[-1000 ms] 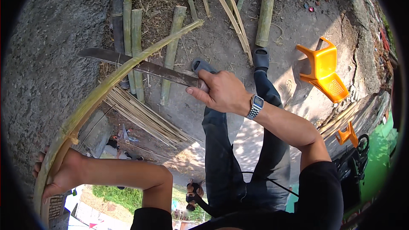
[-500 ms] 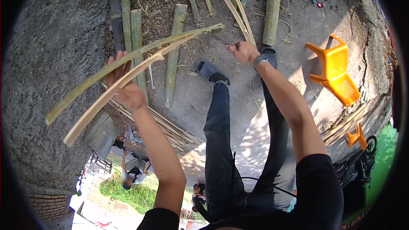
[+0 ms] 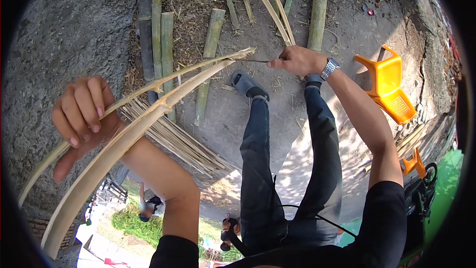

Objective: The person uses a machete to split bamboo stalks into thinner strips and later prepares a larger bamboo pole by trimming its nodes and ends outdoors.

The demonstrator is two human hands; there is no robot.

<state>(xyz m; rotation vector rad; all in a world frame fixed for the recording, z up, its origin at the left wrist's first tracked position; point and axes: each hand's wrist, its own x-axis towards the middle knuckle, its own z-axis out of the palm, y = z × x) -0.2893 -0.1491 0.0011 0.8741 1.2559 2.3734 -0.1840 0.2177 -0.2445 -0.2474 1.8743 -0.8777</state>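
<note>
A split length of bamboo spreads into two long strips that run from the middle down to the left. Over the thinner far bamboo strip (image 3: pixel 184 72) my left hand (image 3: pixel 84 114) has its fingers curled, thumb below. The broader, pale bamboo strip (image 3: pixel 116 151) passes beside that wrist, bowed toward the lower left. My right hand (image 3: pixel 300 61), with a watch on its wrist, is closed around a knife (image 3: pixel 253 60). Its thin dark blade lies at the fork between the strips, near their joined far end. The knife's handle is mostly hidden in the fist.
Bamboo poles (image 3: pixel 167 44) lie to the far left, with another thick pole (image 3: pixel 317 15) ahead. A bundle of thin strips (image 3: pixel 178 139) rests beyond my left forearm. An orange plastic chair (image 3: pixel 389 79) lies tipped at right. A rough wall (image 3: pixel 74 34) borders the left.
My left hand has come nearer and left, its spread fingers now curled over the far strip. The two strips have bent wider apart. The knife has moved slightly down, its blade now level.
</note>
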